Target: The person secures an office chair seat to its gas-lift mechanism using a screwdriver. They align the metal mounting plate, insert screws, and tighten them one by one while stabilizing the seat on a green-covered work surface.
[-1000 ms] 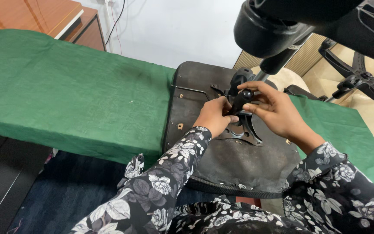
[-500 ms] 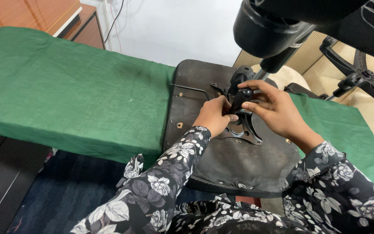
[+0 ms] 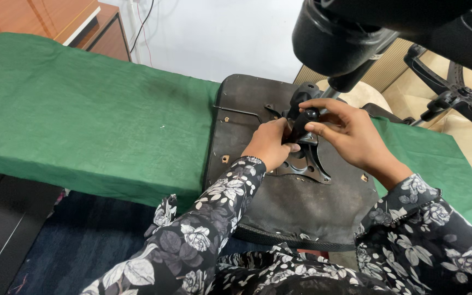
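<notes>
Both hands, left hand (image 3: 269,145) and right hand (image 3: 348,134), grip a black lever mechanism (image 3: 301,123) on an upturned chair seat (image 3: 296,210) lying across a green-covered table (image 3: 83,114).

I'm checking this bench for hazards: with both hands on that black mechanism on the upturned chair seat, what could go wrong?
1. The left hand and right hand grip the black mechanism among metal edges of the mounting plate; fingers could get pinched.
2. The chair seat overhangs the green-covered table edge toward the person; pressing down might tip or slide it.
</notes>
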